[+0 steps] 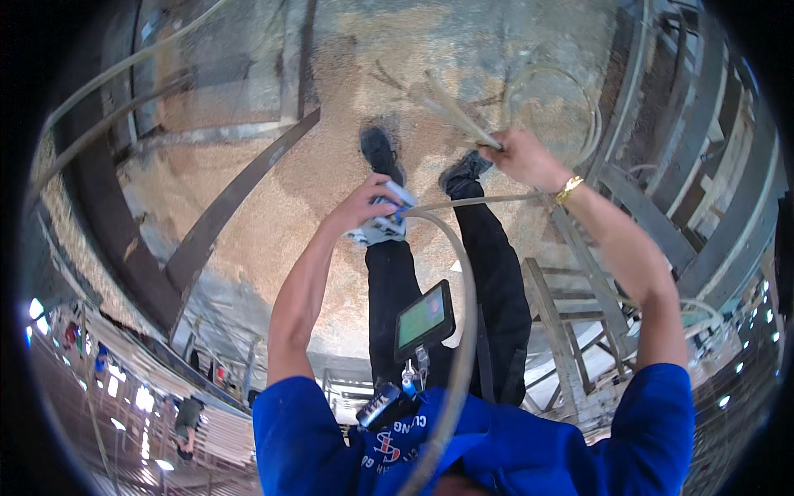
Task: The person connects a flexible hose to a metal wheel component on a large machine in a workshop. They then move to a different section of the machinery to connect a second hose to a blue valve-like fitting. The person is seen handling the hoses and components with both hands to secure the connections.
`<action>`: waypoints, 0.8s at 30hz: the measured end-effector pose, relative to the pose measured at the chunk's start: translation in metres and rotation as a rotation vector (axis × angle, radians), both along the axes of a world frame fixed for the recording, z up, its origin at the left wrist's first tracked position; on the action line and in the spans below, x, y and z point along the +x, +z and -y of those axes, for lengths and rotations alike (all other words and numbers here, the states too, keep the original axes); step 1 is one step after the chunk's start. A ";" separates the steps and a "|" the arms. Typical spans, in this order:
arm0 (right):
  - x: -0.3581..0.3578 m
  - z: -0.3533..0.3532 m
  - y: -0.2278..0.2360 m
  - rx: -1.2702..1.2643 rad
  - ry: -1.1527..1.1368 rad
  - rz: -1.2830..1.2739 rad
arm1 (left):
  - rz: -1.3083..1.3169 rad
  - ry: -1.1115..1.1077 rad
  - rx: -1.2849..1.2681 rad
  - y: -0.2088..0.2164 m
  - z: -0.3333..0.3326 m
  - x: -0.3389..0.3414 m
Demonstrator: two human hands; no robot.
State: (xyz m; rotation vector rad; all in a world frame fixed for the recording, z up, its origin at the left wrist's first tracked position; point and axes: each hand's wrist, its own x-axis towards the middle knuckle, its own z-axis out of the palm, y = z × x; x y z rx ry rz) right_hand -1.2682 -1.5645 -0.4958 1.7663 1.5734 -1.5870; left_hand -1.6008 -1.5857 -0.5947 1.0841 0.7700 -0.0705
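My left hand (368, 202) is closed round a blue and white hand-held tool (400, 195), in front of my left shin. Its exact kind is partly hidden by my fingers. A pale hose (465, 273) meets the tool and curves back along my body. Another thin hose stretch (488, 200) runs from beside the tool toward my right forearm. Held out ahead and to the right, my right hand (529, 159) grips a pale, stick-like length (461, 117) that points forward and left; whether it is stiff or folded hose I cannot tell.
Pale sawdust (273, 215) covers much of the floor. A dark metal frame (240, 198) stands at left. Long beams and racks (703, 182) line the right side. A looped hose (597, 116) lies ahead. A phone-like screen (424, 321) hangs at my waist. Another person (188, 426) is at far left.
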 end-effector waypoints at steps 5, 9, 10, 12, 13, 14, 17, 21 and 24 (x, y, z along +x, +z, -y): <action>-0.036 0.015 -0.028 0.919 0.168 0.056 | -0.039 -0.091 -0.037 -0.002 0.003 -0.002; -0.044 0.034 -0.016 0.395 0.042 -0.147 | -0.077 -0.036 -0.170 0.003 0.000 0.000; -0.056 0.044 -0.026 0.361 0.072 -0.222 | -0.068 -0.039 -0.199 0.003 -0.003 0.001; -0.083 0.051 -0.042 0.033 0.234 -0.213 | -0.045 -0.028 -0.180 0.002 -0.001 0.002; -0.092 0.056 -0.051 -0.011 0.254 -0.289 | -0.029 -0.021 -0.132 0.001 0.002 0.003; -0.100 0.062 -0.067 -0.027 0.228 -0.364 | -0.004 -0.027 -0.079 0.001 0.002 0.006; -0.115 0.061 -0.082 -0.266 0.067 -0.498 | -0.139 0.143 -0.130 0.001 0.020 0.005; -0.123 0.067 -0.082 -0.645 -0.279 -0.591 | -0.145 0.090 -0.127 0.001 0.024 0.004; -0.129 0.079 -0.085 -0.445 -0.252 -0.521 | -0.058 -0.240 0.301 0.007 0.022 -0.001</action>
